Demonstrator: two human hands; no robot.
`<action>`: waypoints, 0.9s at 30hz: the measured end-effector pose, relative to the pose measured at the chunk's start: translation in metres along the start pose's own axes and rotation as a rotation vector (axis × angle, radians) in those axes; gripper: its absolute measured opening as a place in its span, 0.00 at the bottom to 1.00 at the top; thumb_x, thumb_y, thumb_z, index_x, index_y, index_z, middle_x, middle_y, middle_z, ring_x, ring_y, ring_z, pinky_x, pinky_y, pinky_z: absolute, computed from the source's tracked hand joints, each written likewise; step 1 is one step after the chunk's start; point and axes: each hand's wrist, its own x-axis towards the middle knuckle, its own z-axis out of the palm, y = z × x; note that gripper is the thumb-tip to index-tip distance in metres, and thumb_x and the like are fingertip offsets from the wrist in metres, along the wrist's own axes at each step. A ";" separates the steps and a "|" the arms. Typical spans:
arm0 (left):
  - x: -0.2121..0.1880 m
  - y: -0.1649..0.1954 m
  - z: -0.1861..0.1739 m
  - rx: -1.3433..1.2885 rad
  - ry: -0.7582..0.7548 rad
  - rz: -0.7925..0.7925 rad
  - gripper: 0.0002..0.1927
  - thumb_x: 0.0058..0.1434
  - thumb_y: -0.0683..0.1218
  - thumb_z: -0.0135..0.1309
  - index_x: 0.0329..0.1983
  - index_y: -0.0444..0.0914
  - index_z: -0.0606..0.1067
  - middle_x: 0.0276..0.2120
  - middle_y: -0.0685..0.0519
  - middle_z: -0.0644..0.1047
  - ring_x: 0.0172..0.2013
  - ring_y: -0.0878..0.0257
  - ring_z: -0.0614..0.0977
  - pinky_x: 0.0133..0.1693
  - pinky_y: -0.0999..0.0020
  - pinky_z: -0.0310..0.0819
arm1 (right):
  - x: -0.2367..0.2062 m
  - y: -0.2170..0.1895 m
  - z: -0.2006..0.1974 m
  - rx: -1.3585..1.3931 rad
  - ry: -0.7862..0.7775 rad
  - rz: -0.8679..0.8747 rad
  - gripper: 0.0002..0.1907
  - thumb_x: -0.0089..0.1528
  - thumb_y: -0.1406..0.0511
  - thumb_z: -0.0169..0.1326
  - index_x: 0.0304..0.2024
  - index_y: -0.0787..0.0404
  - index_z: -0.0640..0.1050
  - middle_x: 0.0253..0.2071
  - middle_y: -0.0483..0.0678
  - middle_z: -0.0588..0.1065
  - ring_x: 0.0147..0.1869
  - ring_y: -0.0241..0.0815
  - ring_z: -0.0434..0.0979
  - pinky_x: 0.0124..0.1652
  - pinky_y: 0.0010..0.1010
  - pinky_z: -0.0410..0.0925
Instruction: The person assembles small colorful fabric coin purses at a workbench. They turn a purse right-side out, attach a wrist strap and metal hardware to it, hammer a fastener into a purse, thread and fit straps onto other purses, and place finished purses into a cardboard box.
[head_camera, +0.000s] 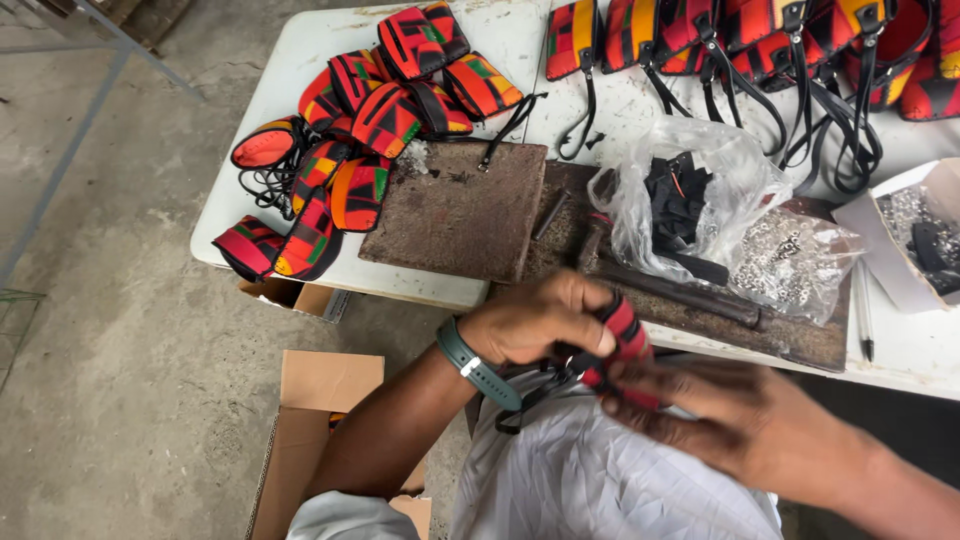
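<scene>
Held item: one small red-and-black patterned pouch (625, 345) with a thin black strap, below the near edge of the white surface (300, 60), over the person's lap. The left hand (535, 322) is closed around its upper end, thumb on the fabric; the right hand (720, 415), blurred, pinches its lower end with the fingertips. The hands meet on the pouch.

On the surface:
- Pile of finished patterned pouches (370, 110), far left; about a dozen, exact count unclear where they overlap.
- Row of larger patterned pouches with black straps (760, 30), far edge; at least six, cut off by the frame.
- One brown square slab (460, 210), centre.
- One dark hammer (680, 290) lying on a second brown board.
- Two clear plastic bags: one with black pieces (690, 200), one with small silver metal fittings (790, 260).
- One open grey carton (915, 235), right edge, with silver and black parts.
- One pen (865, 320).

On the floor: two open brown cardboard boxes, one under the surface edge (295, 297), one beside the person's left arm (320, 420).

Left wrist: one grey-green watch (475, 365).
</scene>
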 end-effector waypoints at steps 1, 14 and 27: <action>-0.005 -0.005 0.000 -0.009 -0.017 -0.037 0.15 0.59 0.39 0.57 0.48 0.27 0.79 0.43 0.48 0.83 0.42 0.64 0.83 0.50 0.69 0.76 | 0.001 -0.006 0.008 -0.008 0.008 -0.011 0.22 0.55 0.63 0.58 0.53 0.54 0.81 0.54 0.45 0.75 0.50 0.47 0.83 0.46 0.37 0.77; 0.034 0.004 -0.104 1.318 0.754 -0.008 0.15 0.56 0.51 0.68 0.32 0.34 0.81 0.34 0.46 0.81 0.37 0.55 0.82 0.38 0.60 0.75 | -0.008 -0.004 0.079 -0.090 0.187 0.051 0.23 0.51 0.68 0.63 0.51 0.61 0.80 0.51 0.50 0.76 0.32 0.39 0.78 0.30 0.32 0.73; 0.067 -0.004 -0.190 1.393 0.828 -0.018 0.12 0.46 0.43 0.69 0.25 0.30 0.78 0.26 0.40 0.80 0.27 0.50 0.83 0.31 0.57 0.78 | 0.013 0.052 0.177 -0.024 0.213 0.193 0.20 0.57 0.64 0.65 0.51 0.60 0.79 0.46 0.50 0.74 0.41 0.45 0.81 0.33 0.34 0.76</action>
